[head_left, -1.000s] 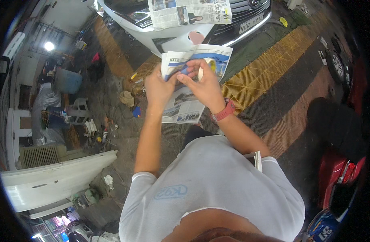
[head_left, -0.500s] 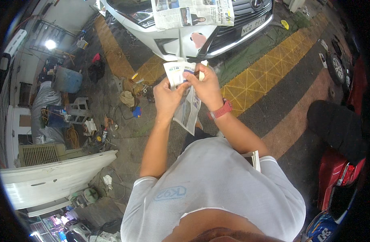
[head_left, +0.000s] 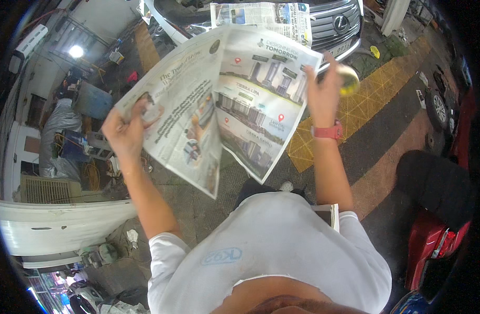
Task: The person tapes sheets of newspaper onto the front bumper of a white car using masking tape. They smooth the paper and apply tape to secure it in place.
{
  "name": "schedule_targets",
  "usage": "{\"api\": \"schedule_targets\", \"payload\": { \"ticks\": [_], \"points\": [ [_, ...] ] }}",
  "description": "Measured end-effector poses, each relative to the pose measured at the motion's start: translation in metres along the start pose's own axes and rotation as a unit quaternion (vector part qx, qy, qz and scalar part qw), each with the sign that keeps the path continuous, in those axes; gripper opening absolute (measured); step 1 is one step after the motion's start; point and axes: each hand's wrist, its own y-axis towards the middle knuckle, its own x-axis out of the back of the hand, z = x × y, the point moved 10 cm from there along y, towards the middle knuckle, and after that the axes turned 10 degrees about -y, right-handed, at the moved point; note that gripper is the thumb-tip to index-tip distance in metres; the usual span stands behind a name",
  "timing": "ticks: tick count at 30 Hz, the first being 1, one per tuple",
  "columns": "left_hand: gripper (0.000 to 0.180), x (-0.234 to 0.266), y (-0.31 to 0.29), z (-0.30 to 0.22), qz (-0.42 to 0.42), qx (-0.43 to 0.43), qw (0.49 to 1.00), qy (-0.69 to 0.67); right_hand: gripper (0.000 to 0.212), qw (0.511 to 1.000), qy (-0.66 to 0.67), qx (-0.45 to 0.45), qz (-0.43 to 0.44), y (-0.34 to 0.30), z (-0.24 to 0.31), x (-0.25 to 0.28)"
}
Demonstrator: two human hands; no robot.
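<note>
A newspaper sheet (head_left: 198, 110) is spread out in front of me, creased down its middle. My left hand (head_left: 125, 135) grips its left edge between thumb and fingers. My right hand (head_left: 322, 93), with a red watch on the wrist, pinches the upper right edge. A round yellowish roll (head_left: 349, 80), blurred and perhaps tape, sits beside the right fingers; how it is held is hidden. Behind the sheet stands the front of a white car (head_left: 173, 26), mostly covered from view. Another newspaper piece (head_left: 255, 14) lies over the car's front above the grille (head_left: 338, 25).
At left are a blue drum (head_left: 96, 100), a grey stool (head_left: 99, 144) and a long white panel (head_left: 67, 222). A wheel (head_left: 437, 104) and a red car part (head_left: 423, 246) lie at right. Yellow floor matting (head_left: 378, 97) runs beside the car.
My hands have moved apart, the left going left and the right going right and up. The folded newspaper between them has opened into a wide sheet, covering the car's bumper from view.
</note>
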Motion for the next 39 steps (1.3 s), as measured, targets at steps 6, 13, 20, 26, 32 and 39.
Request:
{"api": "schedule_targets", "payload": {
  "ticks": [6, 13, 20, 26, 32, 39],
  "points": [
    [0.014, 0.015, 0.024, -0.105, 0.082, -0.108, 0.988, 0.079, 0.073, 0.979, 0.058, 0.192, 0.047, 0.008, 0.112, -0.038],
    [0.03, 0.053, 0.033, -0.105, -0.055, -0.079, 0.954, 0.285, 0.026, 0.936, 0.188, 0.061, 0.291, -0.008, 0.088, -0.106],
    [0.043, -0.126, -0.024, -0.111, 0.206, -0.209, 0.915, 0.278, 0.023, 0.891, 0.172, 0.205, 0.368, -0.059, 0.153, -0.091],
    [0.028, -0.174, -0.055, -0.051, 0.288, -0.178, 0.92, 0.197, 0.017, 0.896, 0.169, 0.267, 0.312, -0.063, 0.148, -0.053],
    [0.035, -0.223, -0.059, -0.034, 0.347, -0.029, 0.937, -0.005, 0.026, 0.879, 0.184, 0.162, 0.408, -0.067, 0.088, -0.065],
    [0.031, -0.225, -0.043, 0.01, 0.304, 0.119, 0.944, -0.047, 0.04, 0.868, 0.055, 0.171, 0.464, -0.061, 0.043, -0.057]
  ]
}}
